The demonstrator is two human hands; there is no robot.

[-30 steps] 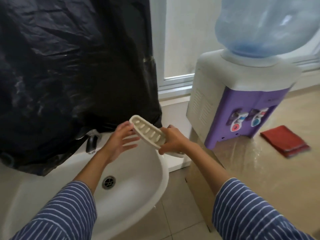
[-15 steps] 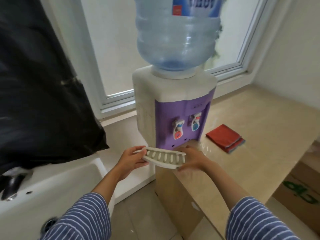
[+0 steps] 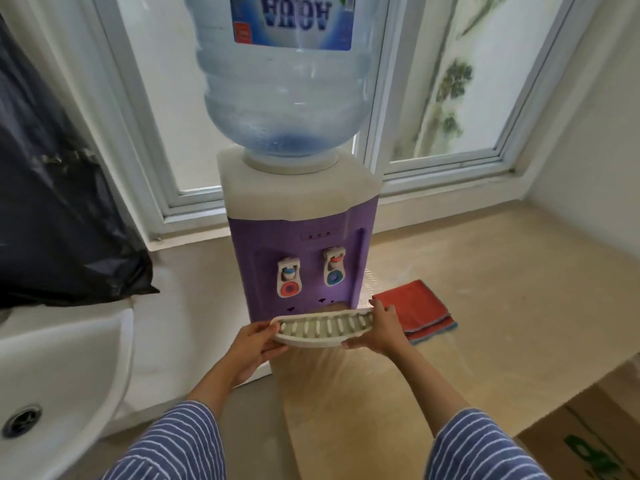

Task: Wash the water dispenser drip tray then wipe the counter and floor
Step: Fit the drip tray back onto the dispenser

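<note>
The left hand grips the left end of the drip tray, fingers curled over its rim and thumb along the front edge; the right hand pinches the right end, fingers on top and thumb underneath. The tray hangs between the two hands, just in front of the foot of the water dispenser and below its two taps, slotted grille facing up. Its long axis runs left to right, level with the dispenser's front; whether its back edge already touches the recess is hard to tell. The dispenser stands at the left edge of the table, whose surface looks wet near the base. A folded red cloth lies just right of the right hand. Further right the tabletop is open. A white sink sits well to the left, across a strip of floor.
</note>
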